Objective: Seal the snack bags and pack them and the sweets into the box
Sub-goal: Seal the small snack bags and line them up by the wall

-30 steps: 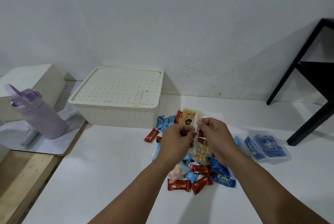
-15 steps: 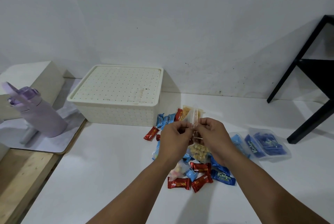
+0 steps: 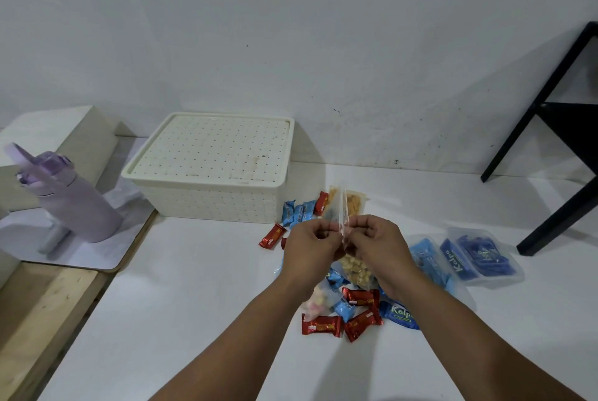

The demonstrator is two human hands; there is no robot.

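Two hands met above the middle of the white tabletop [image 3: 194, 303]. Your left hand [image 3: 310, 248] and your right hand [image 3: 378, 245] each pinched the top edge of a clear snack bag [image 3: 354, 266], fingers curled, so both grips were closed on the bag. It hung between them with pale, nut-like pieces gathered in its lower part, just above the scattered sweets. Red sweets [image 3: 323, 326] and blue sweets [image 3: 399, 315] lay on the tabletop beneath your wrists, with more blue ones and another red one [image 3: 271, 235] farther back, near the box. A second snack bag [image 3: 351, 201] holding orange pieces lay behind your hands, beside the box's right front corner. The cream box [image 3: 210, 180] sat at the rear left of the sweets with its perforated lid on. To the right, clear bags of blue packets [image 3: 479, 255] lay flat on the tabletop. A lilac bottle [image 3: 74, 203] stood at far left on a pale mat, apart from the tabletop's things. A black frame [image 3: 550, 141] stood at far right.
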